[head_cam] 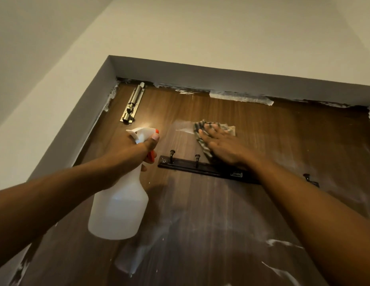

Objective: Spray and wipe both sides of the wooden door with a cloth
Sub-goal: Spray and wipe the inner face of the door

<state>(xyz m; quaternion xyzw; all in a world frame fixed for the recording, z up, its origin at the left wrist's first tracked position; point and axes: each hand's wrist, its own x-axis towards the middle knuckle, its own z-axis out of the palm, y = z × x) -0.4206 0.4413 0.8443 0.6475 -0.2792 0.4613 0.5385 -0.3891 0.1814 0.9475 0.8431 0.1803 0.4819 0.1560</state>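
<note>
Spraying and wiping are going on together on the upper part of the wooden door (273, 141), on the side facing the person. The left hand (130, 152) is gripping the neck of the white spray bottle (120, 207), with fingers curled round it at the orange trigger and the thumb over the top. The nozzle is pointing right, toward a pale patch of mist (182, 125) showing on the wood just beside the cloth (200, 126). The right hand (221, 145) is lying flat with straight fingers, pressing the striped cloth against the door just above the dark hook rail (190, 167); it is pinching nothing. The two hands are apart, with the bottle to the left of the cloth. A metal bolt (132, 106) is sitting near the top left corner, and a strip of tape (240, 97) is running along the top edge. Lower down, the panel is carrying whitish smears and streaks.

Judging from this, the step in hand is wetting and rubbing the top band of this side. The lower part is looking unwiped, and the other side is not in view. The next move is probably calling for the cloth to sweep through the fresh mist, working round the hooks and bolt while the bottle is held off the surface.
</note>
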